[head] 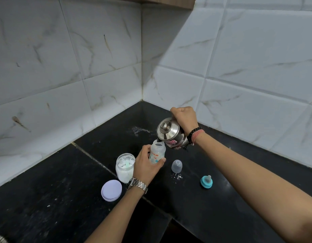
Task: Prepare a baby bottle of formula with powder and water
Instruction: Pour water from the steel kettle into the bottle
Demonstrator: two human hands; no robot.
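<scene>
- Water step was in hand: the right hand [184, 118] held the kettle [171, 135] tilted, spout set over the open mouth of the bottle [157, 153].
- Right grip was curled tight round the kettle's handle; the handle itself was hidden under the fingers.
- Left hand [148, 165] steadied the bottle, grip wrapped round its lower body, thumb on the near side. The bottle appeared to stand upright on the counter [46, 207]; its base was hidden by the hand.
- No stream or water level could be made out. Whether powder was already in the bottle could not be told.
- Powder jar [125, 166] stood open just left of the left hand, a scoop inside; its lid [111, 190] lay flat nearby, toward the camera.
- Clear cap [176, 166] stood just right of the bottle; the teat ring [206, 181] lay further right, well apart.
- Next move, as judged: right the kettle once the fill mark is reached, set it down, then fit the teat ring.
- Room: open counter lay behind the kettle toward the wall corner, suitable for setting it down. The counter's front edge, with a dark gap below, ran close under the forearms.
- Spilt powder [176, 176] lay in front of the cap.
</scene>
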